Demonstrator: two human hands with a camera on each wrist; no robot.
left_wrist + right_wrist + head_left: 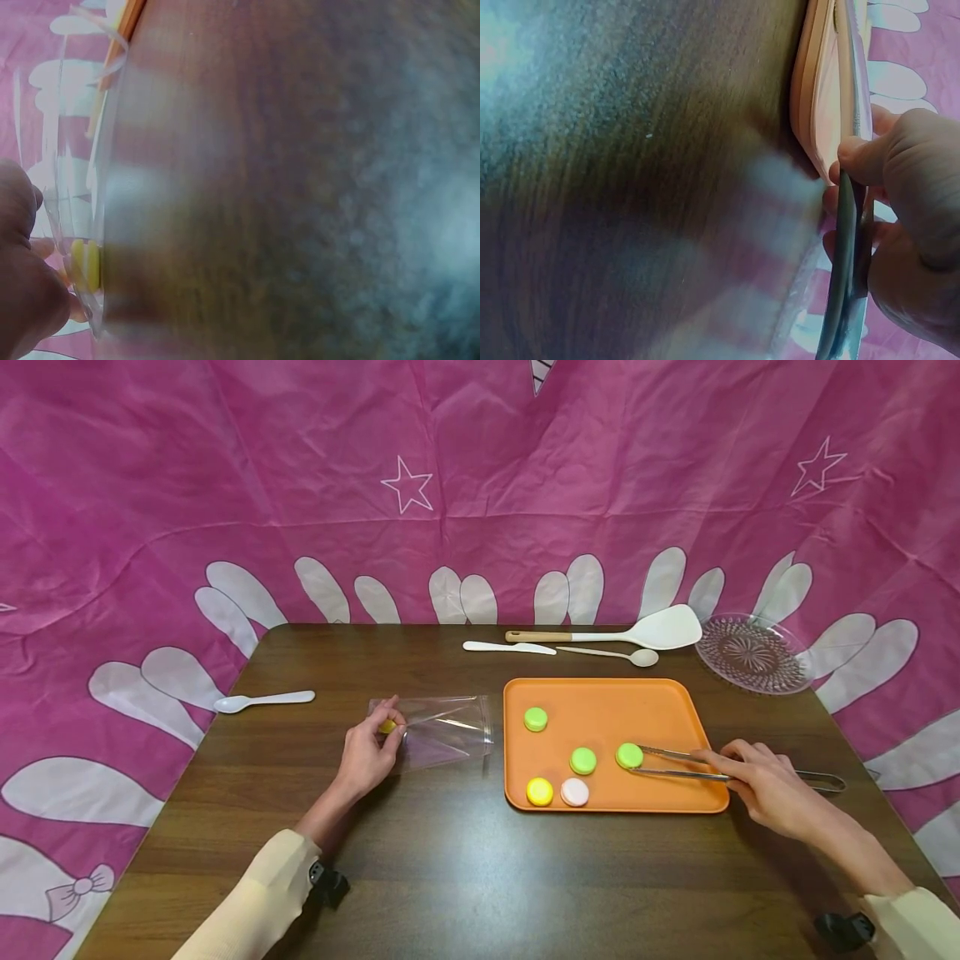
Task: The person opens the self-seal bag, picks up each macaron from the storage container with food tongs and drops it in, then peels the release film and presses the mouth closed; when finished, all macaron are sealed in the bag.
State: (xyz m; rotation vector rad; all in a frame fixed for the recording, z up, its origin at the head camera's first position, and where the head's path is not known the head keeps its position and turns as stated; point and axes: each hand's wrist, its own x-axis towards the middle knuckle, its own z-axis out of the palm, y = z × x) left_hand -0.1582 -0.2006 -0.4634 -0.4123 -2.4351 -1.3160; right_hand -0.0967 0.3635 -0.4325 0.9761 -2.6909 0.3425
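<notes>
My left hand [366,753] pinches a clear plastic bag [450,720] lying left of the orange tray [622,700]. Inside the bag, close by the fingers, is a yellow macaron [86,264], partly covered by the hand in the head view. My right hand [772,789] grips metal tongs [845,247] between thumb and fingers. Their tips reach over the tray to either side of a green macaron [629,756]. Two other green macarons [582,761] lie farther left on the tray. Near its front edge sit a yellow macaron [539,792] and a pale pink macaron [575,792].
Behind the tray lie a white knife [508,647], a thin spoon [642,657] and a white spatula [667,627] with a wooden handle. A clear patterned plate [750,652] stands at the back right. One white spoon [262,700] rests at the left edge of the table.
</notes>
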